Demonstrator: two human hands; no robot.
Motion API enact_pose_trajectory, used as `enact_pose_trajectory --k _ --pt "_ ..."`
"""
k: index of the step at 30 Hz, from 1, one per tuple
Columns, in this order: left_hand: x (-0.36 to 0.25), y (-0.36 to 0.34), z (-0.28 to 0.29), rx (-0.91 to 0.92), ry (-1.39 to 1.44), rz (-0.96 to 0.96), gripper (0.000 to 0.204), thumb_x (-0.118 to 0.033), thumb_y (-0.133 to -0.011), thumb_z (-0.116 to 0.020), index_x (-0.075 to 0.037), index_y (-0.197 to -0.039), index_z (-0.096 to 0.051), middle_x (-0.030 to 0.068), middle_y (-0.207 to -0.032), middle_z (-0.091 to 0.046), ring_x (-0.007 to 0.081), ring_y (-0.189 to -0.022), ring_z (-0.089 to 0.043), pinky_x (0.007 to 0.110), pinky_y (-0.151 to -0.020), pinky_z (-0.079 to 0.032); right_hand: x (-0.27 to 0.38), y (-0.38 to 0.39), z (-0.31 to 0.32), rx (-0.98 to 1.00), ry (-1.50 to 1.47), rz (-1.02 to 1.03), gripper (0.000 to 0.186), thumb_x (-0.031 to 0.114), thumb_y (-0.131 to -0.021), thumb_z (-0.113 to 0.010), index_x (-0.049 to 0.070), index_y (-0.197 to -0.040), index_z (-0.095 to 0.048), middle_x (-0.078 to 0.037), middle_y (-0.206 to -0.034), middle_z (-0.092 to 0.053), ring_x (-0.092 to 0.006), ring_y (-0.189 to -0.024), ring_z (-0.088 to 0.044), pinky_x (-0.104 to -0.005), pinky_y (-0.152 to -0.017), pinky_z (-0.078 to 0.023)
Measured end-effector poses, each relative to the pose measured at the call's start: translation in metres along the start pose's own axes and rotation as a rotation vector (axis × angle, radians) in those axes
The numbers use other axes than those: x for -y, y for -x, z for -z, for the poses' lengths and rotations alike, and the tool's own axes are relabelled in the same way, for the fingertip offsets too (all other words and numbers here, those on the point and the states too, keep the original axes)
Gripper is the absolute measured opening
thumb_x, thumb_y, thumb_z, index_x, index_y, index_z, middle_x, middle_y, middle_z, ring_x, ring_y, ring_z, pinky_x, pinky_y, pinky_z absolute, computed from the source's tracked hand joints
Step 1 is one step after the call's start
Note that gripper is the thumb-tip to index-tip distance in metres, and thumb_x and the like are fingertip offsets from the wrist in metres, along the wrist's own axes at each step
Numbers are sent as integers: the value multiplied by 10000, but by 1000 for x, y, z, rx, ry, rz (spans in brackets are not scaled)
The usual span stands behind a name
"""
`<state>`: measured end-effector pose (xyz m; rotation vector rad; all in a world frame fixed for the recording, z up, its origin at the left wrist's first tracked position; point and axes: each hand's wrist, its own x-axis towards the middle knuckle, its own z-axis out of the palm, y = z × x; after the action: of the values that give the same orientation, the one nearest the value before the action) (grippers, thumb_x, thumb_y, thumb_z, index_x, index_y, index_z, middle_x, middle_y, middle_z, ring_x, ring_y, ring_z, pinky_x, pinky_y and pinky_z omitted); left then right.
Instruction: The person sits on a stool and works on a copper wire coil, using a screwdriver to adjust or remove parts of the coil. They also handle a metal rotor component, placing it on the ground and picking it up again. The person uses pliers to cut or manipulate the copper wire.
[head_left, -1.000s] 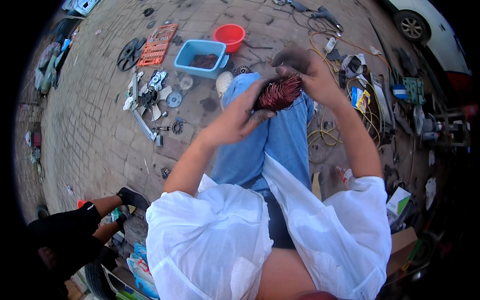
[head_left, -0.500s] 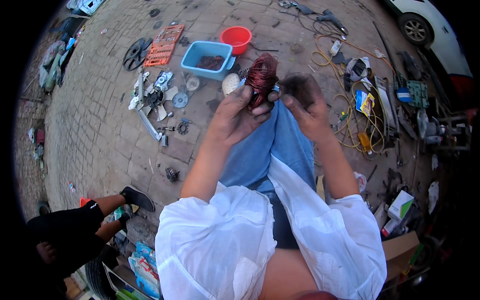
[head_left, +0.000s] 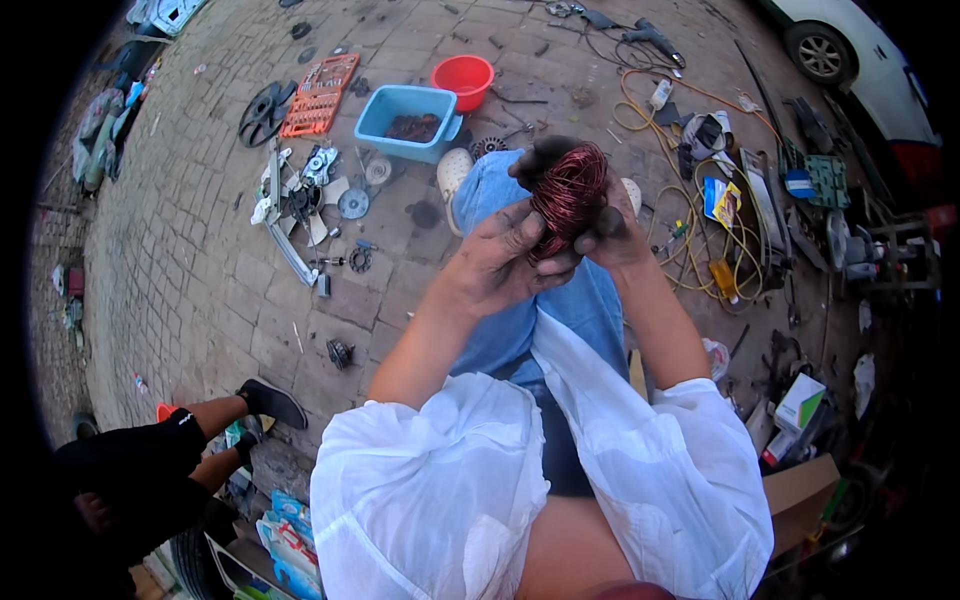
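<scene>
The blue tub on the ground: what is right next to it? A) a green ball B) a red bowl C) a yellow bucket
B: a red bowl sits on the paving just beside the blue tub, at its upper right corner.

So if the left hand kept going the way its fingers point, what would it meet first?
The copper wire coil: the left hand already grips it, fingers pointing up-right. Past the coil sits the right hand. Depth is hard to judge.
</scene>
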<state>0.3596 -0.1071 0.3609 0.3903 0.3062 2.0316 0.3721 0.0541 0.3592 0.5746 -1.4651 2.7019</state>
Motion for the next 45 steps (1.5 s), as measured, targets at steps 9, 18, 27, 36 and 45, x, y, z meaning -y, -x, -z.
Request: enact_pose_trajectory --k 9,18,27,36,45 --pt "-1 7 -6 -137 -132 -53 480 -275 -914 -574 -37 -1296 -408 127 -1036 -532 122 -716 -441 243 -650 -407 10 7 -14 -106 105 -5 684 347 -774 -738 -45 -1252 -445 -185 -1168 -583 -265 -1065 -594 -375 -920 -481" --pt "27 37 -4 -301 -56 149 610 -354 -890 -594 -49 -1348 -332 74 -993 -502 143 -762 -453 271 -618 -365 -14 65 -27 -312 191 -38 673 358 -777 -736 -63 -1221 -455 -186 -1123 -599 -260 -1026 -606 -380 -903 -486" --pt "28 23 26 -528 -60 296 704 -537 -778 -673 -30 -1216 -456 26 -835 -542 86 -615 -455 211 -488 -339 -47 68 -6 -390 171 -108 637 224 -767 -750 -57 -1245 -436 -177 -1117 -593 -252 -1033 -599 -363 -878 -503" --pt "6 -9 68 -597 -6 243 656 -477 -782 -689 -25 -1199 -460 30 -891 -560 58 -582 -425 191 -502 -335 -65 32 39 -364 164 -226 709 220 -754 -761 -34 -1310 -402 -154 -1171 -585 -259 -1067 -588 -370 -920 -473" --pt "-16 -32 115 -683 -42 223 664 -479 -751 -704 -9 -1173 -500 32 -886 -574 47 -583 -420 185 -503 -326 -101 1 73 -392 152 -271 747 267 -744 -771 13 -1337 -395 -175 -1234 -541 -280 -1125 -553 -380 -931 -462"
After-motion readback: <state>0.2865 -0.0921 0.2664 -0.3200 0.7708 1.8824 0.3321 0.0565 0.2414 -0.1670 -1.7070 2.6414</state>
